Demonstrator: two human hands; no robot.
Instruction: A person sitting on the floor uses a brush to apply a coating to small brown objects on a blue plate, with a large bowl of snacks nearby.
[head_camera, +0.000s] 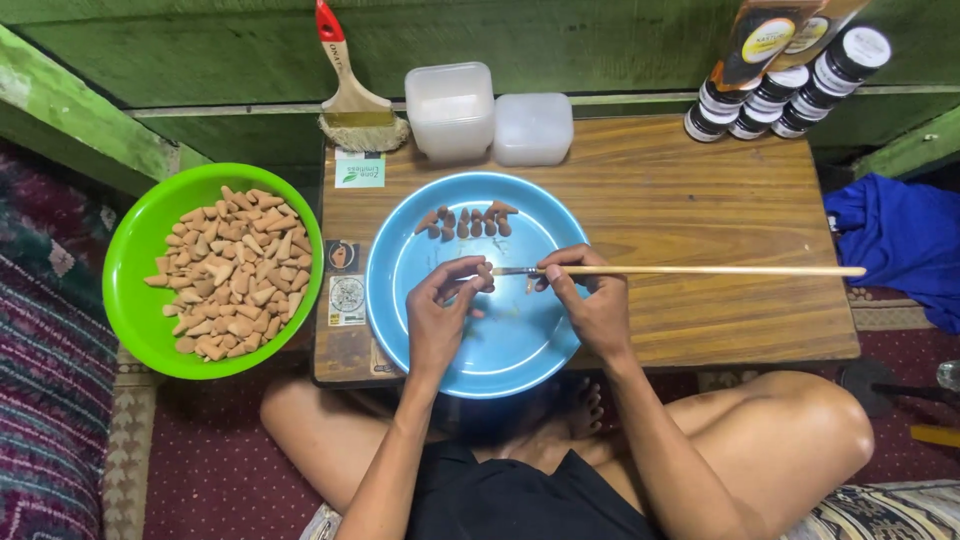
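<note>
My left hand pinches a small brown cone over the blue plate. In my right hand is a long thin wooden-handled paintbrush, its tip touching the cone. A short row of several brown cones lies at the plate's far side. The plate rests on a low wooden table.
A green bowl full of tan cones sits left of the table. At the back stand a wide red-handled brush, stacked clear plastic boxes and several dark jars. A blue cloth lies to the right.
</note>
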